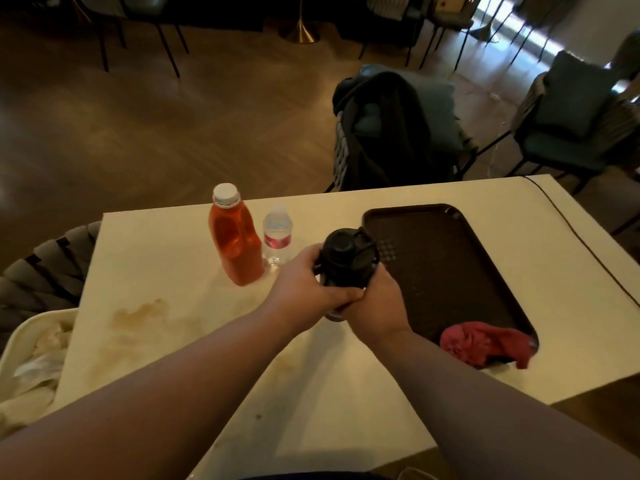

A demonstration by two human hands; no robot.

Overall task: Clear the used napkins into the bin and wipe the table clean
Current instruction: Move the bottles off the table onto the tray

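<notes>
Gripping black lidded bottle (346, 252) w/ left hand (304, 289) & right hand (375, 303); crumpled red cloth (485, 344) at 4 o'clock, nearer right.

On the surface (346, 393) the tray (450, 289) lies to the right, the cloth (485, 342) on its near end; the jug (235, 244) stands far left, the water bottle (277, 233) just right of it; between that bottle and the tray, the left hand (304, 289) and right hand (377, 303) hold the flask (346, 258); the bin (20, 337), holding napkins (38, 362), sits off the left edge; a chair (391, 133) stands beyond the far edge.
</notes>
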